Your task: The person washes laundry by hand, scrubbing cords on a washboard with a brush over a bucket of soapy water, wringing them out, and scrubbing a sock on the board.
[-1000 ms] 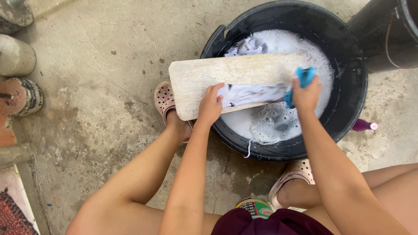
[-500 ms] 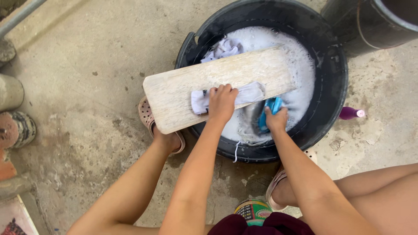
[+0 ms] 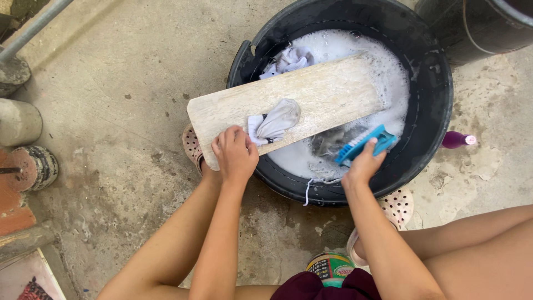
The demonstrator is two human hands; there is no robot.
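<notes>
Bare concrete floor (image 3: 127, 89) lies under us. Our left hand (image 3: 235, 154) presses closed on the near edge of a white cloth (image 3: 275, 123) on the wooden board (image 3: 327, 91). Our right hand (image 3: 363, 164) is clamped on a blue brush (image 3: 366, 144), off the board, over suds in the black tub (image 3: 438, 100). Behind the tub's rim lies a purple bottle (image 3: 456, 139); pink clogs (image 3: 193, 145) rest below.

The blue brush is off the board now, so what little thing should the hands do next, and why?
Probably bring the blue brush in the right hand back onto the crumpled white cloth. The cloth lies bunched on the wooden board, pinned at its edge by the left hand, while the brush hangs over the soapy water in the black tub, touching nothing.
</notes>
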